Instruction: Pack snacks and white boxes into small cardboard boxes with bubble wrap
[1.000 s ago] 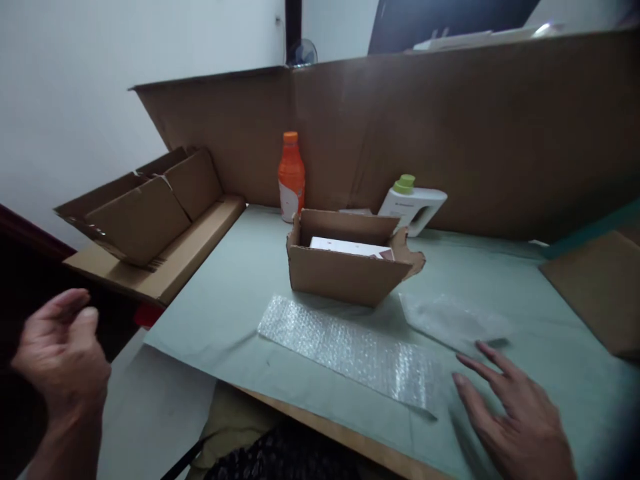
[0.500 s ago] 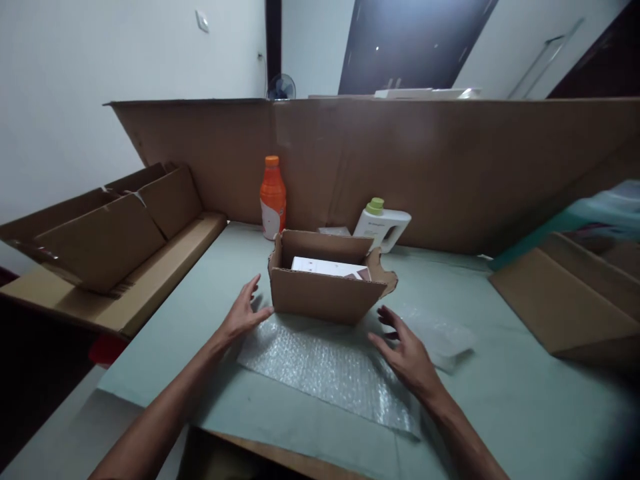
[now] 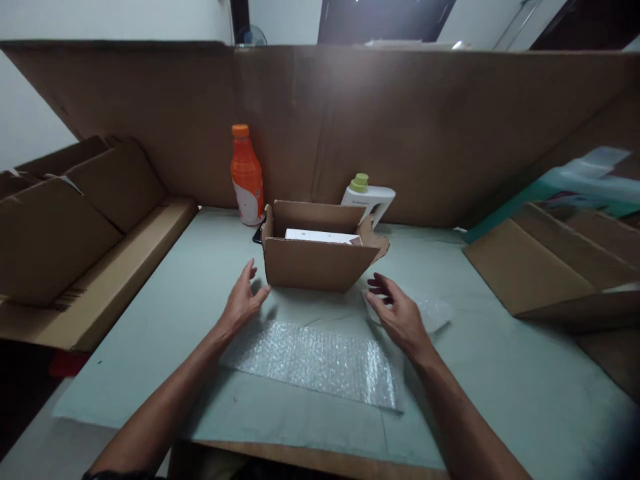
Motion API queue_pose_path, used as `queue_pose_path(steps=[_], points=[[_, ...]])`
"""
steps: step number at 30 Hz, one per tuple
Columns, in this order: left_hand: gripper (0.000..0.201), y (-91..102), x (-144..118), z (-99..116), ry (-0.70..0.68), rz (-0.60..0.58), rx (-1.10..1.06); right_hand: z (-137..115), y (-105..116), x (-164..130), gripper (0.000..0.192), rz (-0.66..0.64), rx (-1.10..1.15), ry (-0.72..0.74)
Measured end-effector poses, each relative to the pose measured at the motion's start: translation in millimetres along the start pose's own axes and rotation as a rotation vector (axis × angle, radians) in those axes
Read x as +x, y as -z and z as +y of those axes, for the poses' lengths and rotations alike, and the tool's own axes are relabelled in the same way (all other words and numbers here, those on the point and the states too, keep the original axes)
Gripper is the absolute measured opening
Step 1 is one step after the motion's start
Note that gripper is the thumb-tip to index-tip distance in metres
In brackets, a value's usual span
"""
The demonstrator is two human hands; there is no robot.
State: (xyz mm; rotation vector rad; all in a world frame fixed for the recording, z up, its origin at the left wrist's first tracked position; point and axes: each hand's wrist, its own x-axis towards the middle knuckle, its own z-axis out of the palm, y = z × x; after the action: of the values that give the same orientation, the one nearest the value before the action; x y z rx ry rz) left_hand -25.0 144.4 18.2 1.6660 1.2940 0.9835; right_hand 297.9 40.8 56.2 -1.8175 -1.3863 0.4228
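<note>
— Pale green paper covers the table [image 3: 165, 320], with a tall cardboard wall [image 3: 450, 127] standing along its far edge. What sits in the middle?

— A small open cardboard box [image 3: 316, 257], flaps up, one right-hand flap torn and ragged. Inside it lies a flat white box [image 3: 321, 236], only its top showing above the rim.

— And the hands?

— Both hover low, just in front of the box. The left hand [image 3: 243, 300] is at the box's near left corner, fingers spread and loosely open, holding nothing; whether the fingertips touch the cardboard, I cannot tell. The right hand [image 3: 397, 313] is near the right corner, fingers curled slightly but open, also empty. It hangs over a small clear plastic piece [image 3: 434, 312] lying on the paper.

— What lies nearer to the person?

— A long sheet of bubble wrap [image 3: 313, 360], flat on the paper between the two forearms, just in front of the box.

— Behind the box?

— An orange bottle [image 3: 247, 175] with an orange cap stands upright at the back left, against the cardboard wall. A white jug with a green cap [image 3: 369, 197] stands at the back right, partly hidden by the box.

— And the sides?

— Folded cardboard boxes [image 3: 60, 227] are stacked to the left, off the table's edge. More flattened cardboard [image 3: 545, 267] lies on the right.
</note>
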Motion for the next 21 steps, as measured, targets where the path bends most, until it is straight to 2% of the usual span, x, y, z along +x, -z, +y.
queue_pose_path(steps=[3, 6, 8, 11, 13, 15, 16, 18, 20, 21], points=[[0.06, 33.3, -31, -24, -0.03, 0.028, 0.255, 28, 28, -50, 0.046, -0.024, -0.121, -0.031], [0.046, 49.7, -55, -37, -0.089, -0.023, 0.436, 57, 39, -89, 0.052, -0.06, -0.356, -0.022], [0.048, 46.5, -68, -37, -0.115, -0.025, 0.491, 69, 36, -103, 0.058, -0.034, -0.483, 0.037], [0.051, 28.6, -94, -25, -0.219, 0.019, 0.523, 71, 23, -108, 0.06, 0.041, -0.557, 0.139], [0.049, 18.8, -115, -11, -0.397, 0.02, 0.536, 64, 16, -107, 0.055, 0.083, -0.545, 0.206], [0.048, 23.0, -127, 5, -0.636, 0.023, 0.572, 56, 9, -106, 0.049, 0.103, -0.519, 0.25], [0.048, 32.9, -126, 13, -0.73, 0.069, 0.603, 54, 6, -106, 0.047, 0.096, -0.505, 0.26], [0.047, 67.7, -106, 26, -0.77, 0.276, 0.686, 53, -1, -107, 0.044, 0.051, -0.482, 0.262], [0.054, 113.3, -71, 33, -0.489, 0.531, 0.724, 58, -7, -108, 0.043, 0.006, -0.463, 0.245], [0.057, 135.2, -54, 33, -0.308, 0.543, 0.724, 62, -9, -109, 0.043, -0.012, -0.452, 0.24]])
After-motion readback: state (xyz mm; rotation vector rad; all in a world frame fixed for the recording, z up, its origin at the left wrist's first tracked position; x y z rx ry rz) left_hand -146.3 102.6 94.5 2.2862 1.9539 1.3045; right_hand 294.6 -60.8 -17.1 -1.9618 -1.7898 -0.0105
